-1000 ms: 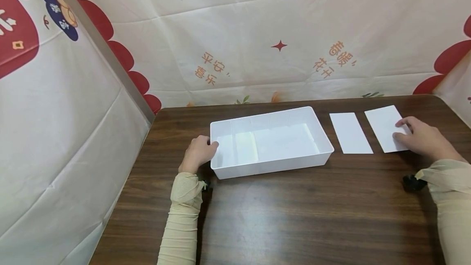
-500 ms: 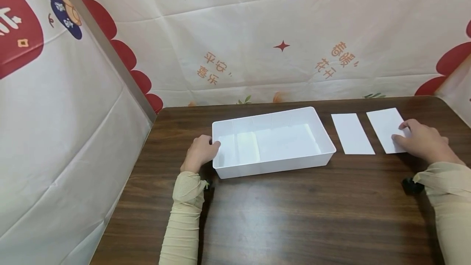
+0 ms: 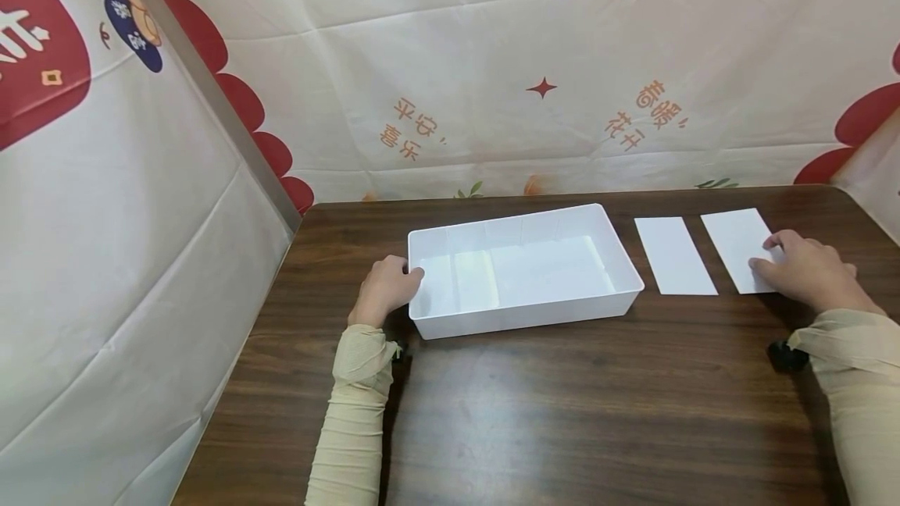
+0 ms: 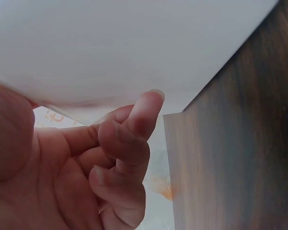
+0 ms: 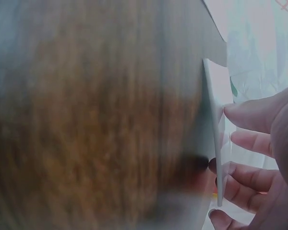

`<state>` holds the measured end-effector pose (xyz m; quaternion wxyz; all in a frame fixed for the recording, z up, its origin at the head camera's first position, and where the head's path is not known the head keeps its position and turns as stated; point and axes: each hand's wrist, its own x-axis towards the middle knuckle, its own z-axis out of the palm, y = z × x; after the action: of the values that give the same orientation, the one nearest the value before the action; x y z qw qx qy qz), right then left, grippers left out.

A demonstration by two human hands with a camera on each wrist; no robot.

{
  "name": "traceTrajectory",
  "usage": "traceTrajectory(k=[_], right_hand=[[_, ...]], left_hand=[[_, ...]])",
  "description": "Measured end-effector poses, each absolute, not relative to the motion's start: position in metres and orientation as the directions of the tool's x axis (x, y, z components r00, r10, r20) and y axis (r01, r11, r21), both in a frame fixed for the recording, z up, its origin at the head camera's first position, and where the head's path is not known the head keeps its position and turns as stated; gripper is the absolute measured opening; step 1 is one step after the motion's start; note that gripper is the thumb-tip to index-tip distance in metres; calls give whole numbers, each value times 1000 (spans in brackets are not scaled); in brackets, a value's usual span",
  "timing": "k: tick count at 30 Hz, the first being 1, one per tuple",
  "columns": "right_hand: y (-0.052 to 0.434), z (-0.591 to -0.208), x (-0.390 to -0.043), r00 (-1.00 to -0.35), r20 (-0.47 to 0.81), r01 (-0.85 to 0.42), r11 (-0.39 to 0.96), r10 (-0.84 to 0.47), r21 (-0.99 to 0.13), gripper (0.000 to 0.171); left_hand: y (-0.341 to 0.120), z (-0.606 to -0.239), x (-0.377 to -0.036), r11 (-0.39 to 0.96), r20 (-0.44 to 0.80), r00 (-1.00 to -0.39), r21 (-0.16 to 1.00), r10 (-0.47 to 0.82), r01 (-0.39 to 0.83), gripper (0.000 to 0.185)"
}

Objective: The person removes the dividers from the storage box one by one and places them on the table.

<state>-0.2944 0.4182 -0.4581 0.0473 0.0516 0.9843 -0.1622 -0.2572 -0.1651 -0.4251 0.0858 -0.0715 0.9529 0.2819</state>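
Note:
A white rectangular plastic bin (image 3: 527, 322) stands on the table. My left hand (image 3: 383, 287) grips its left end, the thumb over the rim and the other fingers outside, curled against the wall in the left wrist view. At the far right lies a white card (image 3: 734, 244). My right hand (image 3: 808, 268) holds its right edge. The thumb and one finger touch the top face; in the right wrist view, other fingertips (image 5: 212, 165) reach past the card's edge to its underside. A second, narrower white card (image 3: 675, 256) lies flat between the bin and the held card.
The dark wood-grain table (image 3: 576, 412) ends at a patterned white cloth backdrop (image 3: 478, 100) behind. Another cloth (image 3: 141, 256) hangs along the left side. Inside the bin, low ridges cross the floor near its left end. A black device (image 3: 787, 354) sits under my right wrist.
The view has shifted slightly. The card under my right hand has come a little toward me and lower relative to the narrower card. The left hand keeps its hold on the bin.

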Motion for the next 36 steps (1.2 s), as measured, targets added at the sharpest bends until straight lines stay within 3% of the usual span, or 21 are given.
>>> traceTrajectory(k=[22,30,36], right_hand=[[417,-456,-294,-978,-177,157,943,108,-294,54],[409,-446,-291,-991,-76,125,956,108,-264,47],[395,-428,-291,-999,-21,33,966,29,-258,43]], left_hand=[[-164,-426,-256,823,-211,-973,535,-90,-192,37],[-165,-424,-256,826,-195,-977,533,-90,-183,36],[-166,-424,-255,832,-185,-979,526,-88,-174,35]])
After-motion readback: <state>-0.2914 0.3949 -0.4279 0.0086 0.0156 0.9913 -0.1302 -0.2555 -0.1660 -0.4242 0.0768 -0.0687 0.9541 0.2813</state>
